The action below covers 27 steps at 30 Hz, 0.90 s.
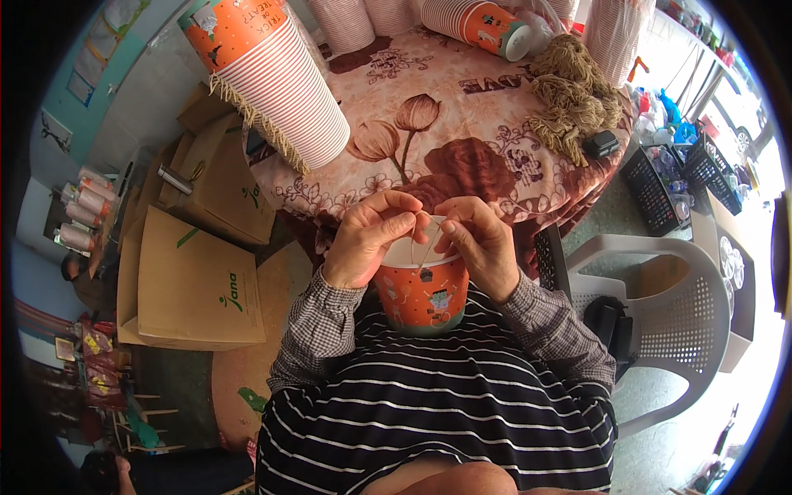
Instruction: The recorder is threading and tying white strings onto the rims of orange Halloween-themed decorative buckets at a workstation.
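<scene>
An orange paper bucket [422, 295] with small printed figures and a green base rests upright in my lap, against the striped cloth. Above its open rim, my left hand [375, 235] pinches a thin tan string [424, 239]. My right hand [478, 241] has the same string between thumb and fingers, close to the left fingertips. The string hangs at the near side of the bucket's rim; whether it passes through a hole there I cannot tell. Both hands are closed, and their fingertips nearly meet.
A round table with a flowered cloth [371, 91] stands ahead. On it are a tall stack of orange buckets [276, 91], a lying stack [474, 29], tan string bundles [573, 95] and a black object [601, 144]. Cardboard boxes [198, 280] stand left, a grey plastic chair [685, 330] right.
</scene>
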Tool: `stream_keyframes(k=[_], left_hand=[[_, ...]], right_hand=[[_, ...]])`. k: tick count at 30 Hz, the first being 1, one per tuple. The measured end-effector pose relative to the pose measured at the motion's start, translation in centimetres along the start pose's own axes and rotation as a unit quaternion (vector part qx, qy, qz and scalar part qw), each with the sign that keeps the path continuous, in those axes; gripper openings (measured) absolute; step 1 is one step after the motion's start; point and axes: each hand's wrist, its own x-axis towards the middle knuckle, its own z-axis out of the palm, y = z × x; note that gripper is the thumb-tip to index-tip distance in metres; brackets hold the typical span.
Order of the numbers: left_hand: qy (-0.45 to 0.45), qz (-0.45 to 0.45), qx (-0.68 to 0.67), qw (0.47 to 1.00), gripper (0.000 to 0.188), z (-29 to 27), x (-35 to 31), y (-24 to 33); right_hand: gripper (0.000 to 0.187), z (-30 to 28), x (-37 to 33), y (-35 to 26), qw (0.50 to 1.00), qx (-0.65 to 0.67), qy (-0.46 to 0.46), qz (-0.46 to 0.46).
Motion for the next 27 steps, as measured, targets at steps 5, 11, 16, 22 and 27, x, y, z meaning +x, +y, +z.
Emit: stream_keyframes(k=[5,11,16,22,27], left_hand=[[0.003,0.012,0.152,0.988,0.016,0.5,-0.4,0.0],[0.006,0.022,0.139,0.99,0.016,0.5,-0.5,0.0],[-0.01,0.021,0.115,0.993,0.016,0.8,-0.6,0.2],[-0.008,0.028,0.132,0.991,0.014,1.5,-0.6,0.4],[-0.02,0.044,0.154,0.987,0.016,1.8,-0.6,-0.1]], right_hand=[[0.013,-0.7,0.4,0.3,0.995,0.089,0.013,0.034],[0.009,-1.6,0.9,0.0,0.985,-0.117,0.073,-0.102],[0.013,-2.3,0.8,-2.3,0.875,-0.378,0.026,-0.3],[0.027,-1.6,0.0,-3.0,0.832,-0.422,-0.06,-0.355],[0.022,-1.4,-0.4,-3.3,0.866,-0.383,-0.04,-0.319]])
